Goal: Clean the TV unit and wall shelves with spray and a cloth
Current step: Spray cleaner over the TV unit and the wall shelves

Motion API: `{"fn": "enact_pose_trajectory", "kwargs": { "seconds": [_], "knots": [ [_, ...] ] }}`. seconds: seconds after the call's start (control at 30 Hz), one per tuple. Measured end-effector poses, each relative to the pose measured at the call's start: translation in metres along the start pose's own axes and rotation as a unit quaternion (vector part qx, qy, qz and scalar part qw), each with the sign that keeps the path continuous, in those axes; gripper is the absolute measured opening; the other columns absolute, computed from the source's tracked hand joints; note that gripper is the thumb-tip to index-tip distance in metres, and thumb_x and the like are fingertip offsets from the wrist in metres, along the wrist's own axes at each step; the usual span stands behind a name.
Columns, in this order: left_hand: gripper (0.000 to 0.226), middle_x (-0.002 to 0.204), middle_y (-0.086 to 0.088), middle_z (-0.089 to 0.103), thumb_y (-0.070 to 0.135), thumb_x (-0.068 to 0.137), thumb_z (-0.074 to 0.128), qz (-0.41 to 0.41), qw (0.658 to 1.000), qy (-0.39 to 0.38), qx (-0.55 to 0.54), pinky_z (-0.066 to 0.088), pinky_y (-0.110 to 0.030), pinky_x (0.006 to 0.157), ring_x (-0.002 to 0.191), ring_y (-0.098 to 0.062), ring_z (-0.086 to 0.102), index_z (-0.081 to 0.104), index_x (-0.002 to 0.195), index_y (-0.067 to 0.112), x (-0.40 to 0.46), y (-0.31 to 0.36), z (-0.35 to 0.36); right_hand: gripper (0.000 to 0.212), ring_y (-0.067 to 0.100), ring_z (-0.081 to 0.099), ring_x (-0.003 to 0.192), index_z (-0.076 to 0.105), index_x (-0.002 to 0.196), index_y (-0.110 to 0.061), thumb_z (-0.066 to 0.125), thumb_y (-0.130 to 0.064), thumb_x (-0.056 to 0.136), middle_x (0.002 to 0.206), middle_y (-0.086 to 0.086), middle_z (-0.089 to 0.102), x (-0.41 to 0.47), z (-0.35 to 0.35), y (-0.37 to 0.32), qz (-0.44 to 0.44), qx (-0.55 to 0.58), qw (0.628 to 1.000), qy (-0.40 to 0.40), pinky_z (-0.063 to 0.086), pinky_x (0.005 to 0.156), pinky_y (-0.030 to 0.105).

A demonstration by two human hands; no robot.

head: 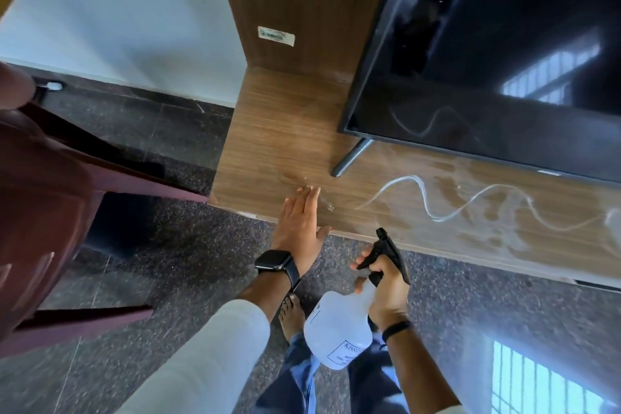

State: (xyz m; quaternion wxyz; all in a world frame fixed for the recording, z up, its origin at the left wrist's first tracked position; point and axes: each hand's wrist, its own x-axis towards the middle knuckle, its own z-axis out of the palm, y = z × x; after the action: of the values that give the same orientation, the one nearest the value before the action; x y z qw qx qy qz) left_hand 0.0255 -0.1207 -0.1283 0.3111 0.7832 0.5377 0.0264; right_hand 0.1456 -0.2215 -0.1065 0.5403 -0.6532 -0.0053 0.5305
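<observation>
We find the left hand laid flat on the front edge of the TV unit, fingers straight and together, pointing toward twelve o'clock, thumb spread to three o'clock along the edge; a dark watch sits on that wrist. At four o'clock from it, just off the unit's edge, the right hand grips the neck of a translucent spray bottle, fingers curled round its black trigger head, nozzle tilted toward the top surface. The surface appears wet in patches near a white cable, though blur leaves this uncertain. The television stands at one o'clock. A reddish chair sits at nine o'clock
</observation>
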Motion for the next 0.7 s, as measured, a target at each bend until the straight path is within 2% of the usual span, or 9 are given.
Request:
{"fn": "enact_pose_trajectory", "kwargs": {
  "seconds": [0.07,0.2,0.27,0.4,0.47,0.53,0.63,0.7],
  "knots": [
    [0.075,0.156,-0.005,0.017,0.032,0.091,0.056,0.008,1.0,-0.005,0.003,0.011,-0.035,0.119,0.145,-0.017,0.009,0.011,0.148,0.012,0.001,0.009,0.005,0.025,0.03,0.055,0.066,0.059,0.08,-0.004,0.043,-0.005,0.061,0.068,0.011,0.06,0.002,-0.008,-0.001,0.004,0.01,1.0,0.001,0.039,0.04,0.026],
    [0.076,0.155,-0.007,0.017,0.03,0.091,0.056,0.027,1.0,0.0,0.014,0.011,-0.035,0.119,0.145,-0.019,0.011,0.01,0.148,0.011,0.003,0.029,0.02,0.029,0.027,0.066,0.076,0.061,0.091,0.0,0.043,-0.005,0.068,0.075,0.013,0.067,0.01,-0.026,-0.007,0.0,0.034,0.999,0.004,0.046,0.042,0.028],
    [0.076,0.155,-0.008,0.018,0.029,0.09,0.057,0.051,0.998,0.004,0.031,0.006,-0.034,0.119,0.144,-0.021,0.011,0.011,0.148,0.01,0.005,0.043,0.029,0.032,0.027,0.065,0.072,0.061,0.089,-0.001,0.043,-0.007,0.064,0.068,0.01,0.066,0.015,-0.037,-0.01,0.007,0.054,0.998,0.023,0.043,0.04,0.025],
    [0.08,0.155,-0.007,0.016,0.03,0.089,0.059,0.079,0.995,-0.008,0.059,0.002,-0.035,0.119,0.145,-0.021,0.008,0.009,0.148,0.009,0.01,0.069,0.045,0.039,0.024,0.056,0.058,0.055,0.105,-0.005,0.04,-0.001,0.07,0.065,0.008,0.057,0.022,-0.061,-0.02,0.003,0.083,0.996,0.046,0.035,0.038,0.022],
    [0.084,0.155,-0.008,0.015,0.03,0.087,0.062,0.082,0.994,-0.008,0.074,0.004,-0.038,0.119,0.145,-0.021,0.007,0.009,0.149,0.009,0.012,0.081,0.049,0.029,0.024,0.056,0.057,0.056,0.093,-0.003,0.034,0.006,0.078,0.066,0.008,0.058,0.024,-0.074,-0.027,-0.007,0.097,0.994,0.043,0.035,0.038,0.023],
    [0.087,0.156,-0.007,0.014,0.03,0.085,0.064,0.081,0.993,-0.006,0.087,0.003,-0.04,0.119,0.145,-0.022,0.006,0.008,0.149,0.01,0.015,0.091,0.05,0.03,0.024,0.062,0.063,0.059,0.082,-0.001,0.031,0.009,0.08,0.072,0.013,0.063,0.027,-0.085,-0.036,-0.014,0.115,0.993,0.034,0.039,0.039,0.023],
    [0.088,0.155,-0.006,0.014,0.028,0.084,0.065,0.1,0.989,-0.012,0.105,0.001,-0.038,0.119,0.145,-0.022,0.005,0.008,0.149,0.011,0.02,0.105,0.053,0.029,0.023,0.066,0.081,0.061,0.087,-0.001,0.033,0.006,0.085,0.084,0.012,0.068,0.035,-0.1,-0.049,-0.02,0.143,0.99,0.009,0.044,0.042,0.024],
    [0.087,0.156,-0.006,0.012,0.029,0.085,0.063,0.122,0.985,-0.024,0.121,0.0,-0.036,0.118,0.145,-0.021,0.004,0.006,0.149,0.011,0.023,0.112,0.055,0.025,0.021,0.067,0.08,0.06,0.085,-0.003,0.035,0.002,0.088,0.08,0.011,0.067,0.039,-0.105,-0.055,-0.016,0.15,0.988,0.007,0.043,0.042,0.024]
  ]
}}
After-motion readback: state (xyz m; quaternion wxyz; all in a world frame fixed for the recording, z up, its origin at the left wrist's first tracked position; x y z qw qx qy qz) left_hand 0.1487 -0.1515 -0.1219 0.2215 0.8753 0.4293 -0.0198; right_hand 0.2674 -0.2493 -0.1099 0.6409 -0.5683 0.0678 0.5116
